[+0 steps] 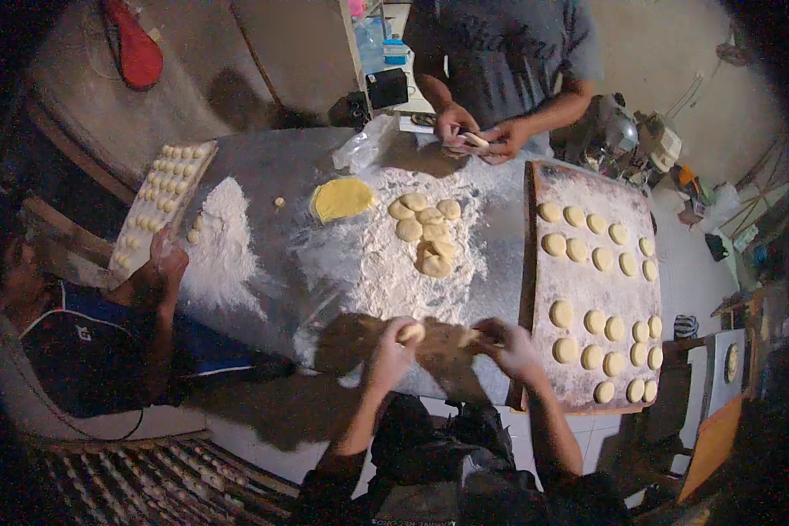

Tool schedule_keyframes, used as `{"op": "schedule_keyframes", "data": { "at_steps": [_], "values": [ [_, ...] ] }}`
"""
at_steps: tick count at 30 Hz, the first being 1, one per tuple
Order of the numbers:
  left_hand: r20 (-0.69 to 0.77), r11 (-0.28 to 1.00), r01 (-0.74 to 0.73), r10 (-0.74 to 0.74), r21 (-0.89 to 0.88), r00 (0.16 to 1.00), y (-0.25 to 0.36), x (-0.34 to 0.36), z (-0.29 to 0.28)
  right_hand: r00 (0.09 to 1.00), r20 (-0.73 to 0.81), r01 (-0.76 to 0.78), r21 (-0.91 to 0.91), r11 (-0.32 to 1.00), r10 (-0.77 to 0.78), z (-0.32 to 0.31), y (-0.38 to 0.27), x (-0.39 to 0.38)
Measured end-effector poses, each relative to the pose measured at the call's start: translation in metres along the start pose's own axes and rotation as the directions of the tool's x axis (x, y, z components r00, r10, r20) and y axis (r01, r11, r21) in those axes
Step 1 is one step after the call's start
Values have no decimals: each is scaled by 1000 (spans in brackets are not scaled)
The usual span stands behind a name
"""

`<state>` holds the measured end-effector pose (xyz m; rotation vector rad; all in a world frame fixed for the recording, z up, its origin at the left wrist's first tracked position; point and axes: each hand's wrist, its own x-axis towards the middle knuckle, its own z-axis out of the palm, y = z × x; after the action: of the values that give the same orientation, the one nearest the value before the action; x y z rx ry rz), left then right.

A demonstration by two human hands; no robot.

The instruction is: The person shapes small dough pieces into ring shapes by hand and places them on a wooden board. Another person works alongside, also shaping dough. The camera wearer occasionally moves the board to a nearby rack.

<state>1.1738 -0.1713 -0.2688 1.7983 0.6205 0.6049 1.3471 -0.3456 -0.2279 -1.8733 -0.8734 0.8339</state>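
Note:
My left hand [390,355] is closed on a small round piece of dough [410,332] at the lower middle of the table. To its right my right hand [510,355] is closed, with a small pale piece at its fingertips that I cannot make out. Just beyond both hands lies spread white flour [386,289], with a cluster of soft dough rounds [427,219] on it. A yellow flattened dough sheet [342,200] lies left of the cluster. At the right, a floured wooden board [587,283] holds rows of dough discs.
A co-worker [500,53] across the table handles a small pale piece. Another person [88,333] at the left works by a tray of small dough balls [136,219] and a flour pile [223,254]. A crumpled plastic bag [364,145] lies at the far edge.

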Motion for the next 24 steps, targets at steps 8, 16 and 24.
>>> {"op": "schedule_keyframes", "data": {
  "at_steps": [8, 16, 24],
  "values": [
    [-164, 872, -84, 184, 483, 969, -35, 61, -58, 961, -168, 43, -698, 715, -221, 96, -31, 102],
    [-54, 960, 176, -168, 219, 984, -34, 22, -37, 988, 155, 29, -249, 968, 10, 101, -47, 113],
    [206, 947, 185, -133, -263, 970, 22, 45, -59, 988, 144, -5, 412, 911, -60, 68, -102, 72]
  ]
}}
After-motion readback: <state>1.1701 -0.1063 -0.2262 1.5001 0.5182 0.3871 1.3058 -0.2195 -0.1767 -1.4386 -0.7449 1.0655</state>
